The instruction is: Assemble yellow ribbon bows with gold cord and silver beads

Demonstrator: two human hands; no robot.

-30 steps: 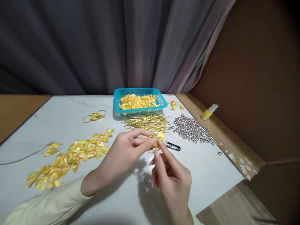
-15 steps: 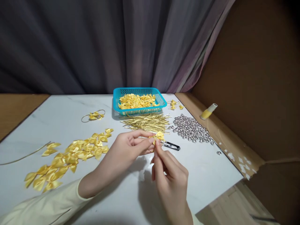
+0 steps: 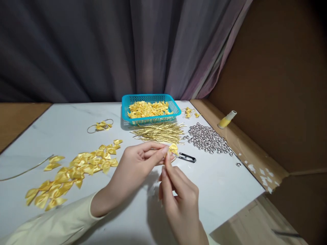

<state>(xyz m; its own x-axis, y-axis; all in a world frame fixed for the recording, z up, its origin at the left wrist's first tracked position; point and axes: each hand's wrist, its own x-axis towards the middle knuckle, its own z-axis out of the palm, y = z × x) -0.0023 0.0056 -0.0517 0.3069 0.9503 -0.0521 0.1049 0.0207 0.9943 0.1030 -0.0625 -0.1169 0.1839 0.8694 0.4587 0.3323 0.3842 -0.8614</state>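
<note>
Thumb and fingers of my left hand pinch a small yellow ribbon bow, held up over the middle of the table. Just below the bow, the thumb and index finger of my right hand are pressed together. Whatever lies between those right fingertips is too small to make out. Behind the fingers lies a pair of black-handled thread snips on the tabletop, its tip hidden by my hands. Loose yellow bows are spread out to the left of my left forearm.
A blue basket holding yellow bows stands at the back. Gold wire ties lie before it, silver beads to the right. A yellow thread spool stands at the right edge. A bow on a wire loop lies left.
My right hand has shifted slightly left and down, its fingertips now just under the bow. The left hand still pinches the bow. The whole view has moved a little.
</note>
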